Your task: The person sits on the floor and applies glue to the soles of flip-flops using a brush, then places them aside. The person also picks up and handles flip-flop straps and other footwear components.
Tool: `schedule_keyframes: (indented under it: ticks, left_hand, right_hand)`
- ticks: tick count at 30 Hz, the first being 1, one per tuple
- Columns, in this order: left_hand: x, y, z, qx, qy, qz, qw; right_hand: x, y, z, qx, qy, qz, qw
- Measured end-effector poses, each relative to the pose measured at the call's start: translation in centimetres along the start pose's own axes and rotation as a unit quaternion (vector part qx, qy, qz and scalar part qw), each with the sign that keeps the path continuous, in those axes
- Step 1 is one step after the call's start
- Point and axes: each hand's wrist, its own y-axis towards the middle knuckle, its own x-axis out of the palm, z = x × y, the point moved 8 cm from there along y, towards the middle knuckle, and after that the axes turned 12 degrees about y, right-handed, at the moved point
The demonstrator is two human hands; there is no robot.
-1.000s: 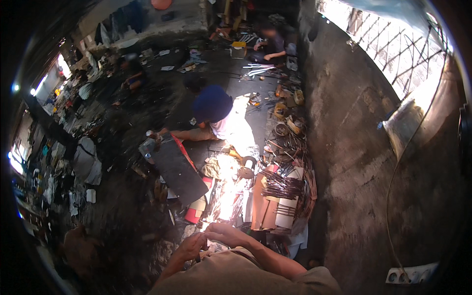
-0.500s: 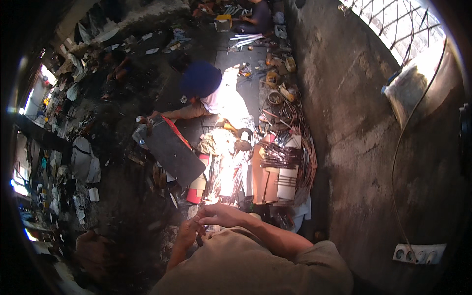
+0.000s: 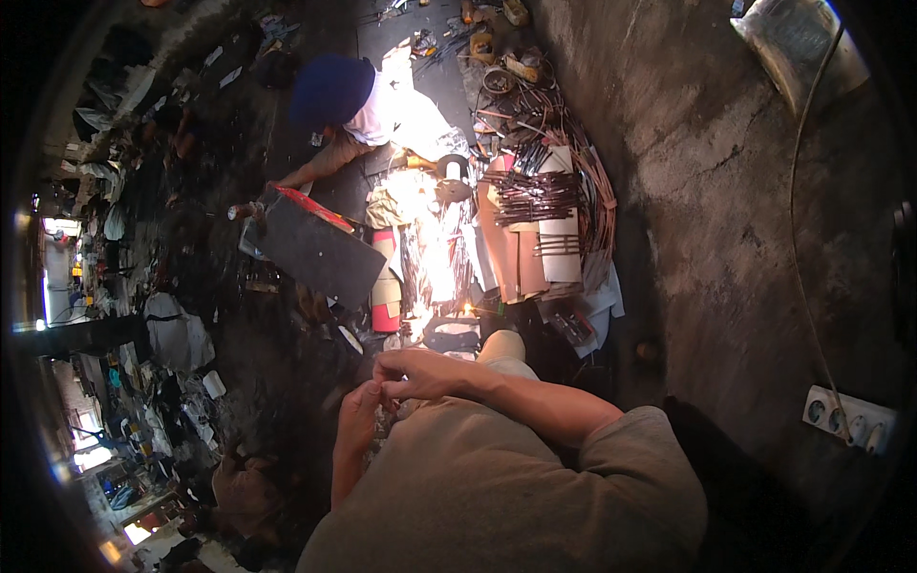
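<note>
Meeting in front of the chest, the left hand (image 3: 358, 417) and right hand (image 3: 417, 372) touch at the fingertips; the right hand's fingers are curled inward and drawn together, the left hand's fingers are bent up toward them; whether anything is pinched between them cannot be told, since the contact point is small and in shadow; both forearms come up from a tan short-sleeved shirt (image 3: 497, 497) at the lower edge. Just beyond the hands lies a red and white can (image 3: 386, 304) on the dark floor, beside a dark flat panel (image 3: 320, 250) with a red strip along its far edge; the panel lies tilted across the floor, well apart from the hands. To the right of the can, sheets of brown board (image 3: 521, 258) carry bundles of dark metal rods (image 3: 535, 191), partly in glaring sunlight. Farther off, another person in a blue cap (image 3: 330, 91) and white shirt bends over the floor, one arm reaching toward the panel's far end. A white socket strip (image 3: 850, 417) sits on the concrete wall at right.
</note>
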Motion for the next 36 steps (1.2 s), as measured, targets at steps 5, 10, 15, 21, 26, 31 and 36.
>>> schedule_keyframes:
  ticks: [5, 10, 15, 21, 26, 31, 36]
  left_hand:
    - [0.9, 0.8, -1.1, -0.007, 0.03, -0.032, 0.999]
    - [1.8, 1.1, -0.7, 0.006, 0.023, -0.048, 0.999]
    - [2.4, 0.2, 0.8, 0.004, 0.077, -0.046, 0.996]
    - [2.1, -1.0, -0.9, -0.018, -0.008, -0.051, 0.999]
    - [1.5, -3.3, -3.4, -0.039, -0.169, 0.055, 0.983]
    - [1.5, -6.3, -8.2, 0.002, -0.227, 0.126, 0.966]
    - [3.1, -8.9, -10.4, -0.007, -0.282, 0.174, 0.943]
  right_hand:
    - [-0.6, -1.3, 0.6, -0.007, -0.004, 0.03, 1.0]
    - [-1.3, -2.0, 1.4, -0.021, 0.031, 0.045, 0.998]
    - [-1.3, -2.2, 2.5, 0.025, 0.064, 0.054, 0.996]
    - [-0.8, -1.3, 2.9, 0.02, 0.016, 0.048, 0.999]
    - [2.4, 0.2, 3.0, 0.13, 0.094, -0.042, 0.986]
    - [6.2, 0.9, 5.7, 0.137, 0.02, -0.145, 0.98]
    - [8.9, 0.7, 6.4, 0.162, -0.023, -0.223, 0.961]
